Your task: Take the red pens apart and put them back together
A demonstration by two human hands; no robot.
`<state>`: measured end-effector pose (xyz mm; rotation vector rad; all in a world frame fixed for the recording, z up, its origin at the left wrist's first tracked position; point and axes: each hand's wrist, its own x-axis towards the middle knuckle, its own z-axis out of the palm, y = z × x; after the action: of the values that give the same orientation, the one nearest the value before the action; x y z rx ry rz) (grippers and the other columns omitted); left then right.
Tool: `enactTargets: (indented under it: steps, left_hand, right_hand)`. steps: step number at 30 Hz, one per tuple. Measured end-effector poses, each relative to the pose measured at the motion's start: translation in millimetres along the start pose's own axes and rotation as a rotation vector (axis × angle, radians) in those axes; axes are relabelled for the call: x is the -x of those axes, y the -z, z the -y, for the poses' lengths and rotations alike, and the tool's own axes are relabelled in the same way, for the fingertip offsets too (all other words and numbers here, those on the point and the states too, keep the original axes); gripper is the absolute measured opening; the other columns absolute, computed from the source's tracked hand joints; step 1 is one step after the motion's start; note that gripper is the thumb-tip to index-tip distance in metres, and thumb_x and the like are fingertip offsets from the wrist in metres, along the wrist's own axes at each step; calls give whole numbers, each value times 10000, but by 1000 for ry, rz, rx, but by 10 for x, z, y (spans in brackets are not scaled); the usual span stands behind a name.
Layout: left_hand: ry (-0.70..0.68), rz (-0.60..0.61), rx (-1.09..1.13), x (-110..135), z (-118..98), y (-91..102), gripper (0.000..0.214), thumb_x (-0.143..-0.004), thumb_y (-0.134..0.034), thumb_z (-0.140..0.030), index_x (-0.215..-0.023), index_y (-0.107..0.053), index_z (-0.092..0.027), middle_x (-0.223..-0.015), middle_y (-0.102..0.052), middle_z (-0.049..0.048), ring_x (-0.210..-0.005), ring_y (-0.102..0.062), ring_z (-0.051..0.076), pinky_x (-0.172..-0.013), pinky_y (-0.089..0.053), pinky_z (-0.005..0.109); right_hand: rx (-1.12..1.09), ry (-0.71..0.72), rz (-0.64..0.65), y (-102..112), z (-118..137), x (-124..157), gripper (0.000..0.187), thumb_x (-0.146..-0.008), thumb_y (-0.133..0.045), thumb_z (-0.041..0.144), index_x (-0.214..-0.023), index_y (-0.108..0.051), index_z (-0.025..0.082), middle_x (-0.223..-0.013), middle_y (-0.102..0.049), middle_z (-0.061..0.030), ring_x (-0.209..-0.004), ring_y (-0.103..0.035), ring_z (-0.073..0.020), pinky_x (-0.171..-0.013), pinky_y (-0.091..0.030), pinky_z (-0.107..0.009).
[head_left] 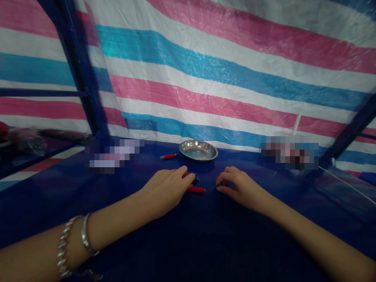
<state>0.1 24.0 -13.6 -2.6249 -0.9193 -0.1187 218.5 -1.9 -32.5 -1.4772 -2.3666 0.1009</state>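
- Red, white and blue striped plastic sheeting (190, 86) hangs behind a glossy dark-blue table (205, 239); blue metal post (84, 90) on the left.
- Left hand (169, 190): thumb and index close in around a small red-and-black item (194, 179). Hand covers most of it; can't tell if pinched or just covered.
- Slim red rod (196, 190) lies flat on the table, one end under the left fingertips. Probably fingers there stop it rolling.
- Right hand (238, 185): fingers curled, thumb apart below, small dark item (225, 184) in the gap. Grip unclear. Low curl likely fences the item in on the slick top.
- Round shiny metal dish (198, 150) at the far edge, ahead of both hands; sits centrally, within reach of either, I'd judge.
- Red pen with a dark tip (169, 156) lies just left of the dish, touched by neither hand.
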Motion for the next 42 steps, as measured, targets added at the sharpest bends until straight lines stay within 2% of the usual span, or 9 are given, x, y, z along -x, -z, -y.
enactTargets:
  steps: [4, 21, 35, 42]
  left_hand:
    - [-69, -28, 24, 15, -27, -35, 152, -825, -409, -213, -949, -497, -201, -851, -514, 29, -627, -541, 165, -508, -405, 274]
    - [-102, -24, 113, 48, -48, 37, 229, -800, -459, -348, -913, -508, -154, -889, -540, 60, -737, -533, 185, -638, -417, 310]
    - [-108, -23, 24, 47, -61, 42, 167, -805, -396, -258, -840, -525, -158, -843, -575, 68, -663, -534, 189, -625, -402, 347]
    - [-75, -76, 67, 25, -88, 43, 163, -836, -357, -225, -866, -500, -153, -821, -577, 55, -716, -544, 193, -638, -390, 327]
  right_hand:
    - [-5, -10, -6, 1, 15, -5, 94, -767, -514, 188, -823, -589, 179, -796, -538, -48, -789, -468, -165, -691, -378, -293]
    - [-49, 18, -33, 8, 15, -5, 87, -762, -525, 196, -818, -590, 185, -784, -546, -44, -779, -485, -159, -675, -384, -290]
    - [-76, 12, -52, 31, 32, -1, 87, -762, -521, 199, -810, -592, 184, -771, -556, -39, -761, -490, -153, -659, -383, -281]
    - [-265, -37, -109, 47, 61, -17, 100, -751, -528, 229, -812, -594, 184, -712, -564, -11, -639, -482, -116, -582, -372, -245]
